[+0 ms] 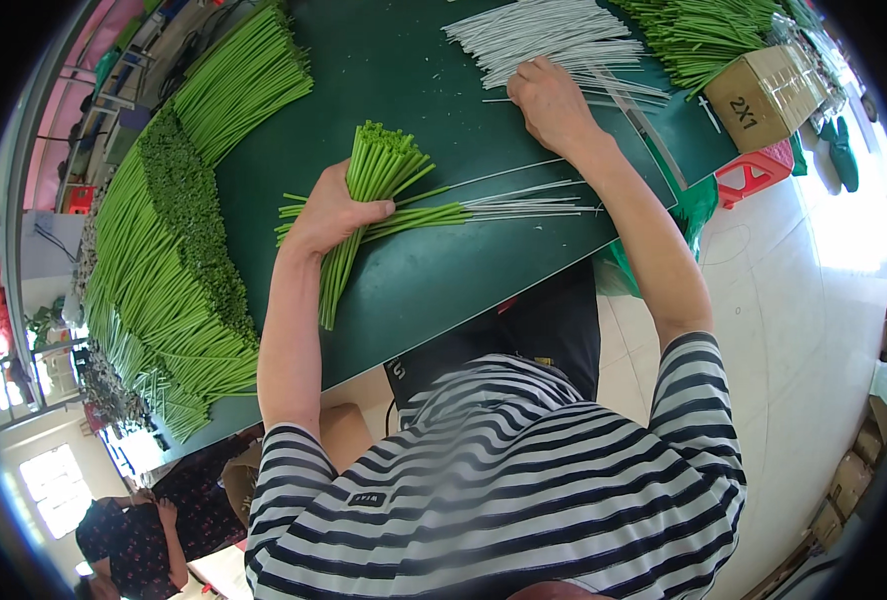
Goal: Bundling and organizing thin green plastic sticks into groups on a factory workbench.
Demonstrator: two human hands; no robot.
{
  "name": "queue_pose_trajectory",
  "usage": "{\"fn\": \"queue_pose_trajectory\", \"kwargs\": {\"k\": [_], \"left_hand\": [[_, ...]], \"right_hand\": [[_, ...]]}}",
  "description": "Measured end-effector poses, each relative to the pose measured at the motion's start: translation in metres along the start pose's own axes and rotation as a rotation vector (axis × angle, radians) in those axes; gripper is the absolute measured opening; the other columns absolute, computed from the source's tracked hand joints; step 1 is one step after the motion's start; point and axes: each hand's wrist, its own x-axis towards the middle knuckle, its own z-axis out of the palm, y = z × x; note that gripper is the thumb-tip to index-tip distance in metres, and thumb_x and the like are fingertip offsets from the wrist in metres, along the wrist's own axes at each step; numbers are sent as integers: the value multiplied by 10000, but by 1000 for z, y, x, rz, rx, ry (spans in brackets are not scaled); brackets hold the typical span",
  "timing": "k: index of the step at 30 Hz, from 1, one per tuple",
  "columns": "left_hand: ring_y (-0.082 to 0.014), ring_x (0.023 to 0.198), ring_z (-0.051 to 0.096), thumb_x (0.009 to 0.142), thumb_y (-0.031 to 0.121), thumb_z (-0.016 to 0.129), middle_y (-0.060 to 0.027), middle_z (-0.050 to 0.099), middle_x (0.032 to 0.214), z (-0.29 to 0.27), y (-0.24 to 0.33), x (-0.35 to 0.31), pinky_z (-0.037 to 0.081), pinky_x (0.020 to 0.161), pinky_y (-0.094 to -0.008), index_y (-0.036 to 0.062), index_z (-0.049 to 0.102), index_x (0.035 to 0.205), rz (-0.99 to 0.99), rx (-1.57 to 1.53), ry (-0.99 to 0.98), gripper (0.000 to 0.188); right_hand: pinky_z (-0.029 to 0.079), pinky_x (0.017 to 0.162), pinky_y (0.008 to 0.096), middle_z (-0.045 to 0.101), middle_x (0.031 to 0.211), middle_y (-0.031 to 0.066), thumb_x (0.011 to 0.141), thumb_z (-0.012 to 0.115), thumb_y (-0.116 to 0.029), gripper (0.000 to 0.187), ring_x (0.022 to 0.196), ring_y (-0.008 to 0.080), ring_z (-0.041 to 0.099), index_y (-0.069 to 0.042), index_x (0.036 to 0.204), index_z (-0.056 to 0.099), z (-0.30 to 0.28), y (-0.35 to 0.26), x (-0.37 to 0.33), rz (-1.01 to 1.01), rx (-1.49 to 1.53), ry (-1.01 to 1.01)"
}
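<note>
My left hand (338,208) is closed around a thick bundle of green plastic stems (380,165), which stands out above and below the fist. Under that hand, crossing the bundle, lie several green stems (421,218) with thin white wires (523,203) sticking out of their right ends. Farther off to the right, my right hand (546,95) reaches down at the near edge of a pile of white wires (543,35). Its fingers are curled together on a wire, whose end pokes out to the left of the fingertips; the fingertips themselves are partly hidden.
Long rows of green stems (153,260) line the table's left side. More green stems (708,35) lie at the far right beside a cardboard box (763,95) above a red stool (758,172). A flat strip (643,125) lies along the green table (393,300). Another person (133,535) is at lower left.
</note>
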Motion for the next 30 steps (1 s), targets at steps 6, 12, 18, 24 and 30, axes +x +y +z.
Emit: {"fn": "queue_pose_trajectory", "kwargs": {"k": [6,12,18,24,30], "left_hand": [[-185,1028,704,779,51,832,-102,760,1138,0,2,-2,531,997,-333,-59,681,1242,-15,6,6,500],[-190,1035,707,786,15,826,-105,761,1147,1,3,-1,533,998,-338,-61,677,1245,-4,-18,-1,488],[-193,1048,710,785,2,817,-110,759,1162,3,5,-3,529,1013,-342,-58,678,1249,-19,-9,17,488],[-191,1048,708,782,2,814,-109,758,1162,3,6,-3,528,1016,-341,-57,680,1247,-22,-13,2,488],[-181,1032,703,781,7,813,-102,758,1141,4,9,-3,532,1003,-340,-55,681,1241,-6,16,5,482]], "right_hand": [[537,848,453,696,976,137,932,660,-41,110,977,369,652,-34,1039,685,-29,-33,-8,-29,366,129],[544,722,417,676,919,129,944,747,-64,89,846,346,671,-39,1029,749,-40,-85,-41,60,728,214],[558,735,390,699,925,128,958,735,-46,102,836,321,684,-25,1053,768,-37,-93,-42,53,738,177],[562,745,427,693,931,115,928,732,-69,133,883,333,681,-49,1057,756,-35,-94,-41,38,731,121],[553,767,427,695,946,141,949,719,-64,132,877,352,681,-7,1062,759,-29,-89,-32,-40,725,-20]]}}
